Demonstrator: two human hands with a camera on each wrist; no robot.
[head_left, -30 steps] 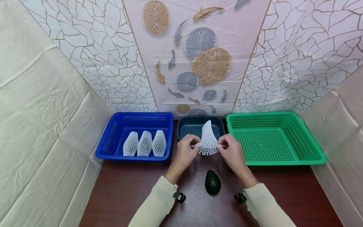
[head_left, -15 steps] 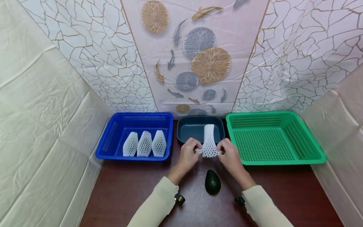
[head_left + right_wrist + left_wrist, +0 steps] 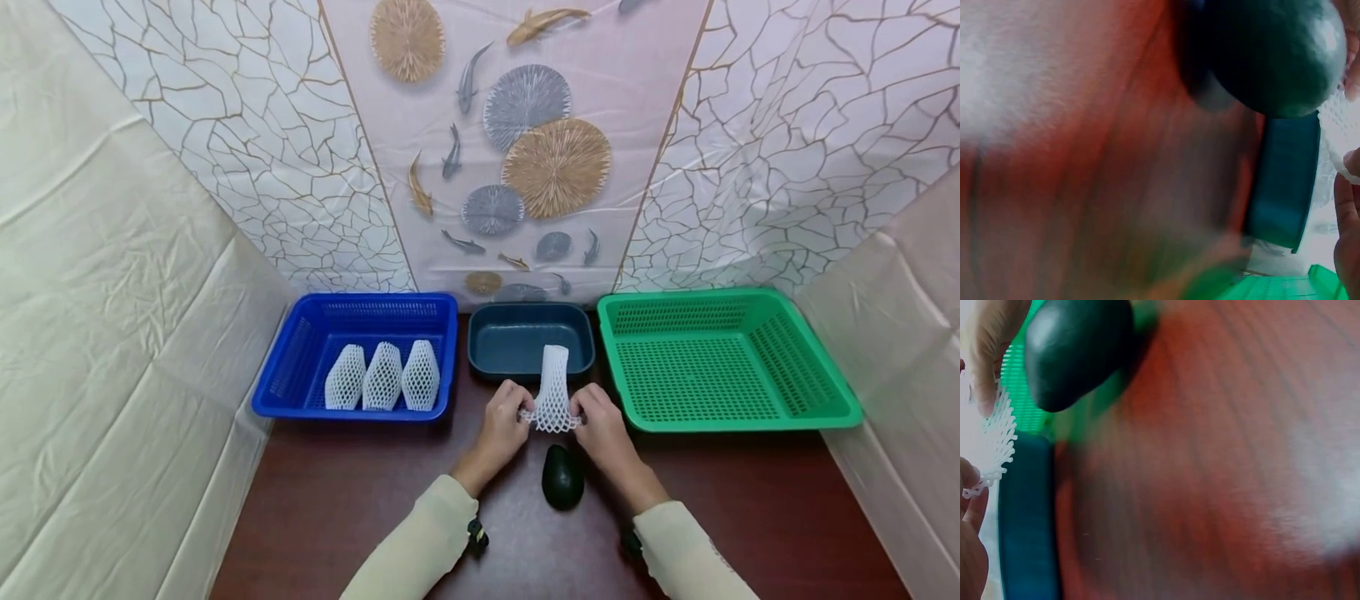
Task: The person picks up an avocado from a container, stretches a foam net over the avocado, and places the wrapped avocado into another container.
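A white foam net sleeve (image 3: 554,392) is stretched between both hands, its wide end toward the person. My left hand (image 3: 504,425) pinches the left side of that end and my right hand (image 3: 602,427) pinches the right side. In the left wrist view, thumb and finger close on the rim of the foam net sleeve (image 3: 999,440). Just in front of the sleeve a dark green avocado (image 3: 562,477) lies on the table, touched by neither hand. It also shows large, as the avocado (image 3: 1279,53), in the right wrist view.
A blue basket (image 3: 356,414) at the left holds three netted pieces (image 3: 382,377). Behind the hands stands a dark teal tray (image 3: 510,333). To the right is a green basket (image 3: 742,423). Fabric walls (image 3: 187,317) enclose the brown table (image 3: 337,500).
Both hands have drawn the foam net sleeve toward the person, nearer the avocado. Its far end, leaning and pointed before, is now narrower and straighter. The avocado stays in place.
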